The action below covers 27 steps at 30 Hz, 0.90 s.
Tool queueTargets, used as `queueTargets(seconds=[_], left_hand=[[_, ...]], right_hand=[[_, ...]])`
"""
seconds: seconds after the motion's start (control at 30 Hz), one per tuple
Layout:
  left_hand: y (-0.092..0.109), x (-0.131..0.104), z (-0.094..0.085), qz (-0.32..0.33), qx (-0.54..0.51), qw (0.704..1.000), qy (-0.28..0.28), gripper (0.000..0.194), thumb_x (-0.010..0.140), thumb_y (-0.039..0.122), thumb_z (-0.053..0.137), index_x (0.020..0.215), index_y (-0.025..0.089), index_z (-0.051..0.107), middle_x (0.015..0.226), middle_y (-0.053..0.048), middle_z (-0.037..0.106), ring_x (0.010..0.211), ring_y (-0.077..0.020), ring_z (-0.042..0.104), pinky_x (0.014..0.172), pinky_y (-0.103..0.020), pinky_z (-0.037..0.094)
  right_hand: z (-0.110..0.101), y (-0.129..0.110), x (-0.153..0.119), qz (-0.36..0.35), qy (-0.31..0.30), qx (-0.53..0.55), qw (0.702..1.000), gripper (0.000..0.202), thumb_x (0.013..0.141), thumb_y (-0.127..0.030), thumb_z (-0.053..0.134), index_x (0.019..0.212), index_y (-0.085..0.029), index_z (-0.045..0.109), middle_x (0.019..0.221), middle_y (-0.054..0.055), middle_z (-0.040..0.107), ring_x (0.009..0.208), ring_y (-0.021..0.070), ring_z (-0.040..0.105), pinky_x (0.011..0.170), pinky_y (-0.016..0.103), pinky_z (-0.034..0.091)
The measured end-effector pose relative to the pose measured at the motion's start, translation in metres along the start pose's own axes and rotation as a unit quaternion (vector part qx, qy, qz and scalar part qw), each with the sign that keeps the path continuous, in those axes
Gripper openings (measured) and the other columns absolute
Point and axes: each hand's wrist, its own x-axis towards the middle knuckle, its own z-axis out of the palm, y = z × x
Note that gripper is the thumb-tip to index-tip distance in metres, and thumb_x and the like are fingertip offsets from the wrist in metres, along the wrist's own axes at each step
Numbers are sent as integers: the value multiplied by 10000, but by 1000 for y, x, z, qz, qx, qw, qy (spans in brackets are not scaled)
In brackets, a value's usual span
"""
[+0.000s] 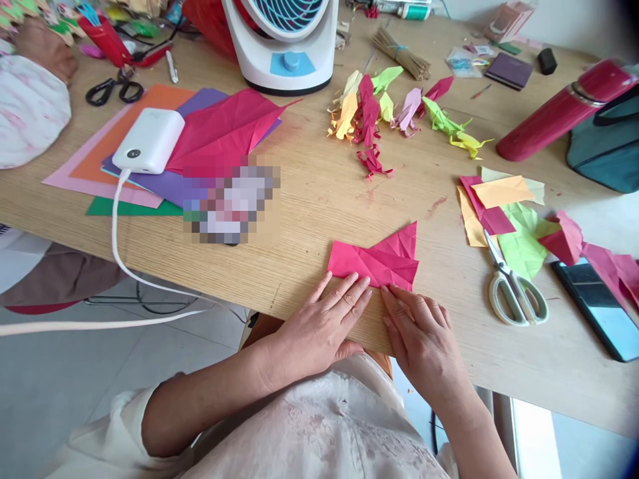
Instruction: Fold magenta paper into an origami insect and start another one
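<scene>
Left hand [319, 319] and right hand [417, 332] flat, fingers together, pressing near edge of pink folded paper [377, 263] at surface [319, 193] front. Risk: uneven pressure skews crease; paper slides off edge.

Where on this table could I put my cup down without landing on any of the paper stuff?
Bare wood lies between the pink folded paper under the two hands, the small origami figures behind it and the white power bank on its coloured sheets. Another strip runs along the near edge below the scissors. The right side, with paper scraps and a phone, is crowded.
</scene>
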Motion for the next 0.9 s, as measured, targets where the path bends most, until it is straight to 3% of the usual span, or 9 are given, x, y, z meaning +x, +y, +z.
queueTargets(seconds=[0.43,0.6,0.77,0.9], left_hand=[[-5,-9,4,-16,7,1000,14,784,983,593,400,1579,120,211,1676,-124,151,1551,-276,123,1232,-519,105],[-19,-23,-6,-51,-1,998,45,710,1005,546,379,1551,98,305,1630,-157,295,1525,-301,227,1217,-521,198],[-38,-38,-12,-131,1,988,82,574,1023,360,397,1527,88,359,1577,-172,404,1489,-321,316,1182,-529,305],[-39,-40,-13,-141,-17,984,107,512,1014,321,425,1471,90,445,1529,-180,463,1449,-326,366,1163,-522,343]], right_hand=[[-6,-5,5,8,-18,-12,1000,444,992,-213,500,1432,-162,505,1279,149,609,1066,284,545,930,451,456],[-10,-9,8,26,-35,-13,999,445,994,-237,490,1438,-205,508,1266,146,605,1052,287,551,911,468,465],[-10,-12,9,31,-34,-31,998,432,994,-237,484,1425,-214,520,1263,143,600,1076,293,542,909,470,464],[-9,-15,10,35,-41,-60,997,436,995,-260,492,1427,-214,524,1261,144,590,1069,297,531,912,478,465]])
